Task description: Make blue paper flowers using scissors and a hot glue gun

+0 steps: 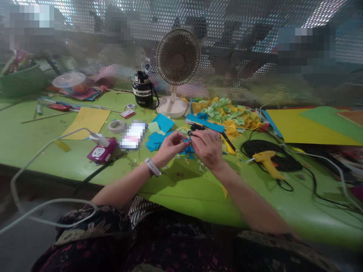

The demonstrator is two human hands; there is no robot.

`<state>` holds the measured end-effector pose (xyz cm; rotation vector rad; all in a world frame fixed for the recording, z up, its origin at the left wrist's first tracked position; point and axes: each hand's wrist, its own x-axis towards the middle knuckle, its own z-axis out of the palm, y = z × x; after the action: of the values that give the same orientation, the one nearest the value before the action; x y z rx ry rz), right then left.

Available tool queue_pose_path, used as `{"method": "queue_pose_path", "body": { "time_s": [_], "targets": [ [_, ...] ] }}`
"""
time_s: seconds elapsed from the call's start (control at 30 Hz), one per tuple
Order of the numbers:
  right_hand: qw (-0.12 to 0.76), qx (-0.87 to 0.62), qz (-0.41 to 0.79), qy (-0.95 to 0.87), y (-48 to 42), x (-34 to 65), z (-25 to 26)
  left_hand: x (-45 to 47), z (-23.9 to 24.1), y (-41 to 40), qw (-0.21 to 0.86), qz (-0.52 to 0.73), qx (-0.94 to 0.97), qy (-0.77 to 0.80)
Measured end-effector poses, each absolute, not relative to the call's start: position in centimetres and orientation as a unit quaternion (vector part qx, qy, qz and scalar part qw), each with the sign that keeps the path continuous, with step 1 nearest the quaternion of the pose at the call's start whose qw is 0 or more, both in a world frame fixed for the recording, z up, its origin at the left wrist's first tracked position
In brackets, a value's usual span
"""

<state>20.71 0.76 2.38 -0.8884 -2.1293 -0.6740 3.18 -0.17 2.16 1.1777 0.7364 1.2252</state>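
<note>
My left hand (173, 147), with a white watch band (152, 167) at its wrist, pinches a small piece of blue paper (187, 150) over the middle of the table. Close against it, my right hand (207, 148) has its fingers curled around a slim dark tool (191, 133), mostly hidden, its kind unclear. The fingertips of both hands meet at the blue piece. Left of my hands lie cut blue paper squares (155, 141) and a pale green square (154, 127). A blue paper strip (205, 123) lies just beyond my right hand, near black handles (197, 127).
A heap of folded yellow and green paper (227, 113) sits behind my hands. Around stand a fan (178, 58), black bottle (143, 92), phone (133, 135), purple power socket (102, 150) and tape roll (116, 126). A yellow glue gun (268, 163) and cables lie right.
</note>
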Motion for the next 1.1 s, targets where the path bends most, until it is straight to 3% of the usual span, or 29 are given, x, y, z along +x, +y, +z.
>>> {"method": "queue_pose_path", "body": {
  "time_s": [0.33, 0.57, 0.83, 1.03, 1.1],
  "targets": [
    [0.346, -0.341, -0.274, -0.83, 1.0, 20.9, 2.3, 2.8, 2.6, -0.1, 0.675, 0.489, 0.429, 0.347],
    [0.368, -0.292, -0.34, -0.815, 0.9, 20.7, 2.6, 2.8, 2.7, -0.2, 0.657, 0.474, 0.441, 0.387],
    [0.352, -0.383, -0.227, -0.823, 1.5, 21.6, 2.8, 2.9, 3.1, -0.2, 0.653, 0.489, 0.436, 0.381],
    [0.433, -0.502, -0.19, -0.724, 3.1, 25.7, 6.2, 2.8, 3.0, -0.1, 0.63, 0.513, 0.444, 0.377],
    [0.416, -0.538, -0.147, -0.718, 3.3, 27.5, 6.9, 2.8, 2.9, -0.1, 0.629, 0.512, 0.449, 0.376]
  ]
}}
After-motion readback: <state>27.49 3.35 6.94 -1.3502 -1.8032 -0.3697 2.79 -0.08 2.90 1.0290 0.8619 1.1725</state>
